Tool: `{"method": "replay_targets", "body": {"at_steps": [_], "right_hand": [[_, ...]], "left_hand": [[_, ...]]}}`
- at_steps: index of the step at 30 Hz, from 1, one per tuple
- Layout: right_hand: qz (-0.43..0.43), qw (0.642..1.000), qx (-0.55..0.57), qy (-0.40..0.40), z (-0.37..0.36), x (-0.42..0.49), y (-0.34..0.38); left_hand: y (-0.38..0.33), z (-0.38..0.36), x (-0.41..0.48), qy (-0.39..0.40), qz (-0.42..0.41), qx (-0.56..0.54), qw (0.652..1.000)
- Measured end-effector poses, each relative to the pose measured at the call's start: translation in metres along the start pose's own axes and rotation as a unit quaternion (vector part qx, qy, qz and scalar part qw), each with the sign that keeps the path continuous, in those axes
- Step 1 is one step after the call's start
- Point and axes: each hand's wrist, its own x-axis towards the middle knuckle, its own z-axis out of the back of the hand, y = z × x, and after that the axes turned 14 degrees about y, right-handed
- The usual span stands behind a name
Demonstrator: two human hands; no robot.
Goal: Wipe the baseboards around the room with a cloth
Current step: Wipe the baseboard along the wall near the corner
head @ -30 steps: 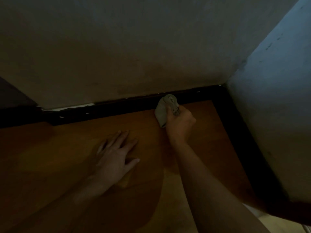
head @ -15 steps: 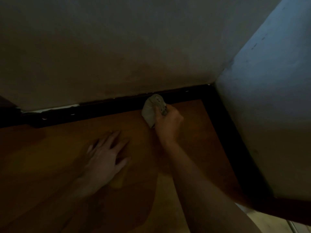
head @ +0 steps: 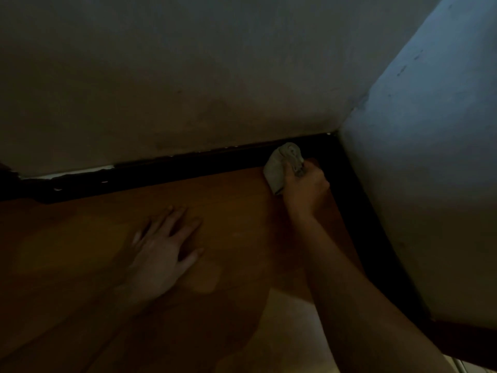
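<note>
A black baseboard (head: 166, 170) runs along the foot of the pale wall and turns at the corner down the right wall (head: 376, 238). My right hand (head: 305, 188) grips a bunched grey cloth (head: 282, 162) and holds it against the baseboard close to the corner. My left hand (head: 164, 251) lies flat on the orange-brown floor with its fingers spread, well short of the baseboard.
The scene is dim. A chipped white strip (head: 80, 172) shows along the baseboard's top at the left. The orange-brown floor (head: 80, 251) has a paler patch (head: 290, 332) near the bottom. The bluish right wall (head: 430, 130) closes in the corner.
My right hand has slid the cloth to the right along the baseboard, nearer the corner. My left hand stays flat on the floor.
</note>
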Motion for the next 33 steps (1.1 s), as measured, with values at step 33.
{"method": "replay_targets", "body": {"at_steps": [33], "right_hand": [[0.008, 0.999, 0.041, 0.005, -0.006, -0.004, -0.003]], "left_hand": [[-0.004, 0.006, -0.002, 0.008, 0.001, -0.009, 1.0]]}}
